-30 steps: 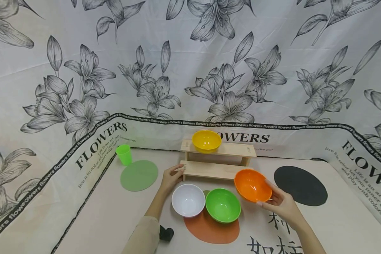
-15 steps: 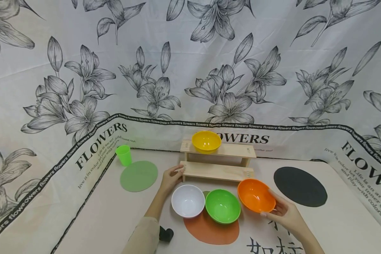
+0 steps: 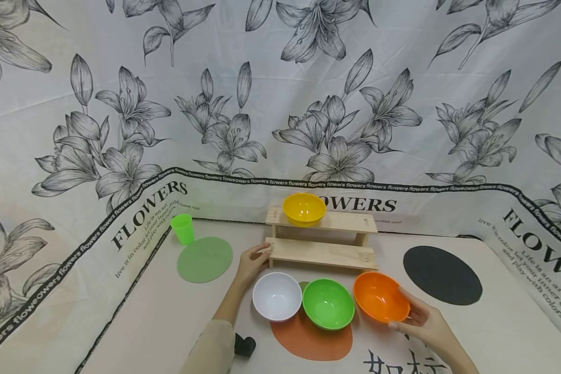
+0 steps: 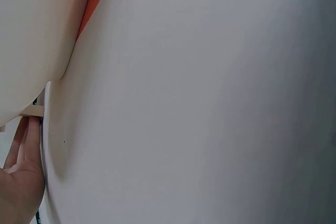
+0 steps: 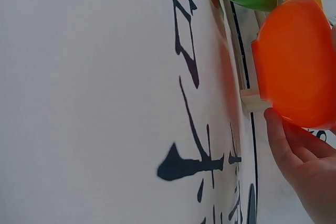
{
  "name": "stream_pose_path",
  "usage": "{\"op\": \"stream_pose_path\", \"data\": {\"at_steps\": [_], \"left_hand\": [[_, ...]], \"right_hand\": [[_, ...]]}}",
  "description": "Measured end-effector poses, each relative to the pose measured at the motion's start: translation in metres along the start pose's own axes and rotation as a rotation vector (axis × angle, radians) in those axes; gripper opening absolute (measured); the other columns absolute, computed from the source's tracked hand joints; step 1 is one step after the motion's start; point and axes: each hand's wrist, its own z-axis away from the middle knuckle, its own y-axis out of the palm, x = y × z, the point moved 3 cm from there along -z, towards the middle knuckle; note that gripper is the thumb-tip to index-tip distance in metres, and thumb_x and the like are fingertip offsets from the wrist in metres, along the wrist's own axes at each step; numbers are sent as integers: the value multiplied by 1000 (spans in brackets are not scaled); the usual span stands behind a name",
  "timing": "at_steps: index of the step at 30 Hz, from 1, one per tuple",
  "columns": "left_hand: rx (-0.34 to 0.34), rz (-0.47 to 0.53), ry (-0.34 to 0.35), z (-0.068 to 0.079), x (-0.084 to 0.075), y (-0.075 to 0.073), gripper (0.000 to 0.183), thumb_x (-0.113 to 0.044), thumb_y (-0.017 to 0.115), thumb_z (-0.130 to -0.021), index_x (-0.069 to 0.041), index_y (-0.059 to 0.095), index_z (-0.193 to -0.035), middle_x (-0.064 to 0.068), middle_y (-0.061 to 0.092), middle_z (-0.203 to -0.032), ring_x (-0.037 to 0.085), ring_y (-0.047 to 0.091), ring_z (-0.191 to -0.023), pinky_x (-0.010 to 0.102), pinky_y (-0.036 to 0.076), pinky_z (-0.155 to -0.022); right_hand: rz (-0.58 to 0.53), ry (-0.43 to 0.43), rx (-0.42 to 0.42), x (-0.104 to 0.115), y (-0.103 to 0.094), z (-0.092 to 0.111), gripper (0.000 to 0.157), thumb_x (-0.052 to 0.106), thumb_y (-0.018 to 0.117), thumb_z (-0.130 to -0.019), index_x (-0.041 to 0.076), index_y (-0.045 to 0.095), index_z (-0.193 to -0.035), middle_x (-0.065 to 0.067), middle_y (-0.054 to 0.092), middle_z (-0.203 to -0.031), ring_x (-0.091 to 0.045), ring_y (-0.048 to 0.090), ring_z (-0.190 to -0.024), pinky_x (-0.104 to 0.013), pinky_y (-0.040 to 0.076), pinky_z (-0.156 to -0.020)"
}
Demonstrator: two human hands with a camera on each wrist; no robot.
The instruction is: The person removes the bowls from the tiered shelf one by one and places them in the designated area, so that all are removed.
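Note:
In the head view, my right hand (image 3: 421, 317) holds an orange bowl (image 3: 382, 297) by its right side, thumb at the near edge and fingers behind. The right wrist view shows the orange bowl (image 5: 296, 64) raised over the table, with a reddish tint on the cloth below. My left hand (image 3: 253, 264) grips the left end of the lower step of a two-step wooden rack (image 3: 321, 253); its fingertips meet the wood in the left wrist view. A yellow bowl (image 3: 304, 210) stands on the upper step. A white bowl (image 3: 277, 296) and a green bowl (image 3: 328, 304) sit side by side before the rack.
An orange-brown round mat (image 3: 310, 343) lies partly under the white and green bowls. At left are a green cup (image 3: 182, 229) and a green mat (image 3: 204, 260); at right, a black mat (image 3: 442, 275). A small black object (image 3: 245, 345) lies by the left sleeve. A flowered cloth (image 3: 280, 130) hangs behind.
The orange bowl, held by my right hand, has moved toward me and slightly right, away from the rack's lower step, and is now beside the green bowl. My left hand has stayed at the rack.

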Motion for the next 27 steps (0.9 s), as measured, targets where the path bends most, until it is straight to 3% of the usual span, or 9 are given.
{"op": "stream_pose_path", "data": {"at_steps": [10,18,27], "left_hand": [[16,-1,1,2,-4,1,37,-9,62,-91,7,56,-123,31,56,-120,35,61,-105,39,56,-85],[48,-10,14,15,-28,3,36,-4,59,-92,12,53,-123,35,55,-119,37,60,-104,44,55,-88],[34,-15,7,16,-29,4,35,-5,59,-91,10,54,-123,34,55,-120,36,61,-104,42,55,-87]], "right_hand": [[-30,84,70,-8,0,3,84,19,71,-84,-8,20,-145,-32,24,-147,-47,40,-125,-32,54,-92],[-3,116,99,-15,0,2,85,21,71,-85,-6,19,-146,-31,23,-147,-47,39,-126,-34,53,-93],[13,129,122,-16,1,1,86,24,71,-84,-5,19,-147,-29,22,-149,-47,37,-128,-37,51,-95]]}}
